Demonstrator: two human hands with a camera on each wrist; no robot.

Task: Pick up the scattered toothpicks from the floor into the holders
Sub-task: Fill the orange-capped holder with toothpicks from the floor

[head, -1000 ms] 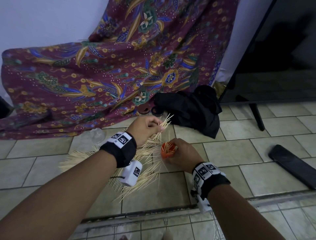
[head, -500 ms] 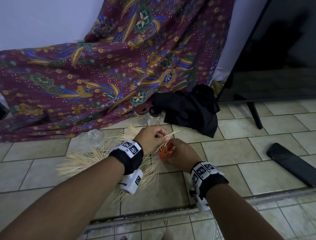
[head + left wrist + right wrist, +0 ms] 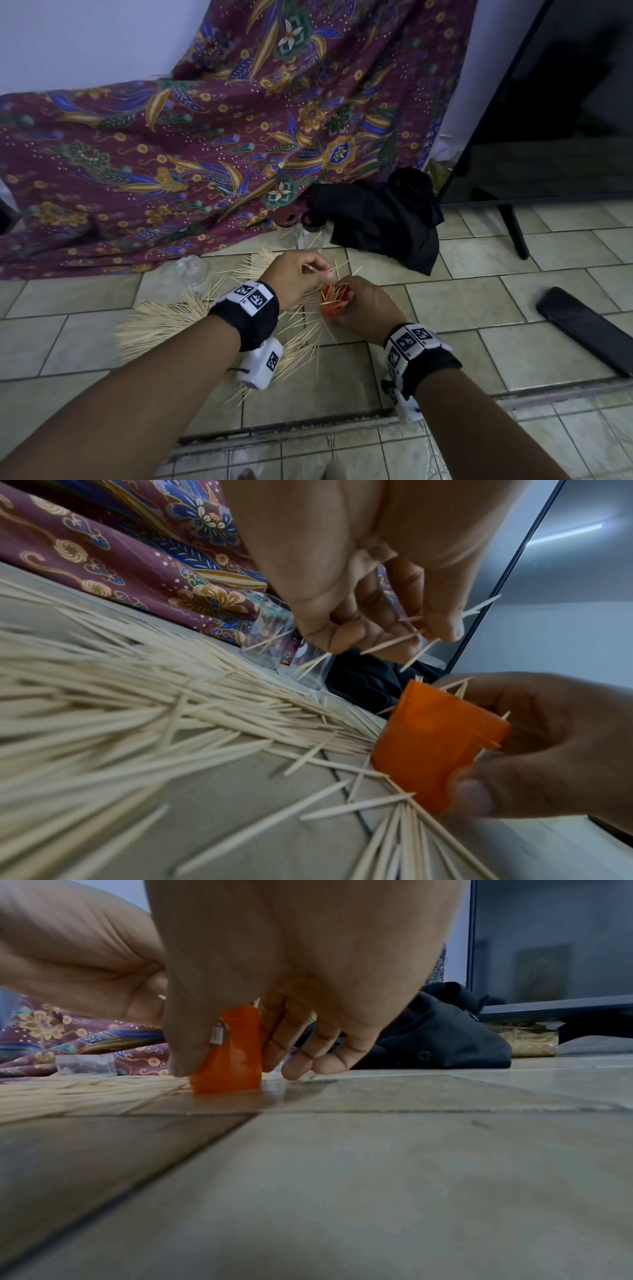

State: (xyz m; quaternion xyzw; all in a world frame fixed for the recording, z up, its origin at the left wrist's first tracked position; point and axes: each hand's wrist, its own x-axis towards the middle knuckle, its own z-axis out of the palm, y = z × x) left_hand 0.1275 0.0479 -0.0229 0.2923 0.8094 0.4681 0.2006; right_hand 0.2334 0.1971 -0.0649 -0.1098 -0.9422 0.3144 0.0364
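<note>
A small orange holder (image 3: 334,303) (image 3: 435,748) (image 3: 229,1053) stands on the tiled floor, part filled with toothpicks. My right hand (image 3: 363,305) (image 3: 260,1031) grips its side, thumb and fingers curled round it. Just above its mouth my left hand (image 3: 308,274) (image 3: 383,626) pinches a few toothpicks (image 3: 394,642) between thumb and fingers, their tips sticking out at angles. A wide heap of loose toothpicks (image 3: 171,318) (image 3: 120,710) covers the tiles left of and below the holder.
Two clear jars with dark lids (image 3: 301,229) stand behind the hands by a patterned maroon cloth (image 3: 205,144). A clear lid (image 3: 191,270) lies to the left, a black garment (image 3: 387,216) at the back right, a dark flat device (image 3: 585,325) far right.
My left hand has come down and right with the toothpicks, from beside the holder to right over its mouth. My right hand has kept its grip on the holder.
</note>
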